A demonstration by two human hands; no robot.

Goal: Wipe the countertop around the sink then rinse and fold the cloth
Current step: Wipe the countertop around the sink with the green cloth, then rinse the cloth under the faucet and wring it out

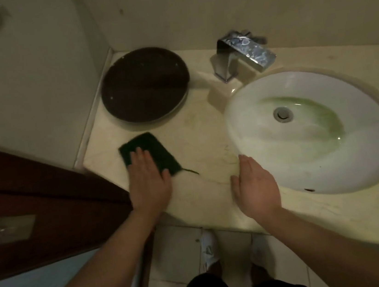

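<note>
Lying flat on the bench (198,142) left of the sink (312,132), the dark green cloth (147,153) sits under the left hand (148,177), palm down with fingers spread, pressing rather than gripping. The right hand (254,183) is open and empty, resting near the basin's front rim. A loose thread trails from the cloth. Wiping well here likely means firm, overlapping strokes toward the sink, working around the dark round tray (144,84) and the tap (241,52).

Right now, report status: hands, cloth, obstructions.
Left hand flat on green cloth, pressing it to countertop. Right hand open, empty, by sink rim. Dark round tray sits behind cloth.
</note>
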